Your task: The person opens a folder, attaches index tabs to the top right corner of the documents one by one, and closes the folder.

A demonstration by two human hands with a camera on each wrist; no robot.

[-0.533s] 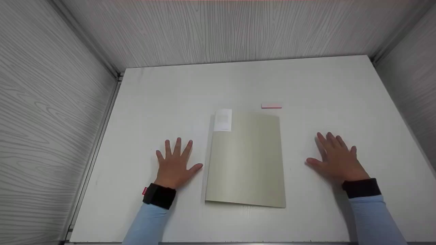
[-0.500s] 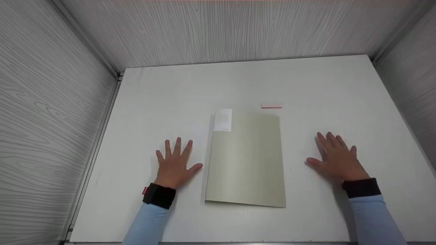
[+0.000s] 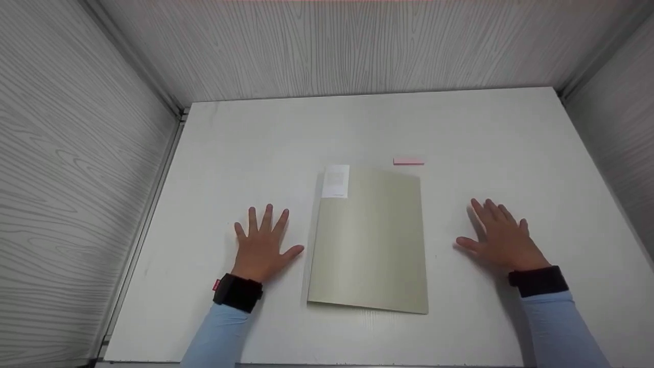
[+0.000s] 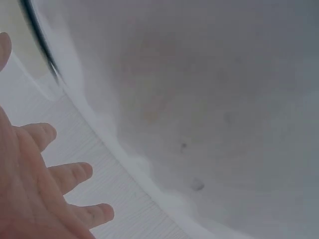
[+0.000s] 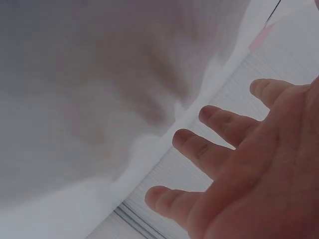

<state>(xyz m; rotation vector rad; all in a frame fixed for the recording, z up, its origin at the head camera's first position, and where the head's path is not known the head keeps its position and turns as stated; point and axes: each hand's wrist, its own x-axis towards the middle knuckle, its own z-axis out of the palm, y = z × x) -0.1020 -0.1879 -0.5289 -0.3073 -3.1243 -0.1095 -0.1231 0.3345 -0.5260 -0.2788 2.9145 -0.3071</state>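
In the head view a flat, pale olive folder (image 3: 370, 245) lies between my hands, a white label (image 3: 335, 181) at its far left corner. Just beyond its far edge is a small pink strip-shaped block (image 3: 409, 161). My left hand (image 3: 261, 250) is palm down with fingers spread, its thumb tip close to the folder's left side. Farther off to the right, my right hand (image 3: 503, 240) is also palm down, fingers extended and thumb out toward the folder. Neither hand holds anything. Both wrist views show straight fingers over the white surface.
A white table (image 3: 245, 143) carries everything. Wood-grain panels stand along the back (image 3: 327, 48) and on the left (image 3: 76, 179) and right sides. Each wrist wears a black band, with a light blue sleeve behind it.
The head view has shifted very slightly, and the right hand appears a touch farther left. The left hand, folder and pink block have stayed in place.
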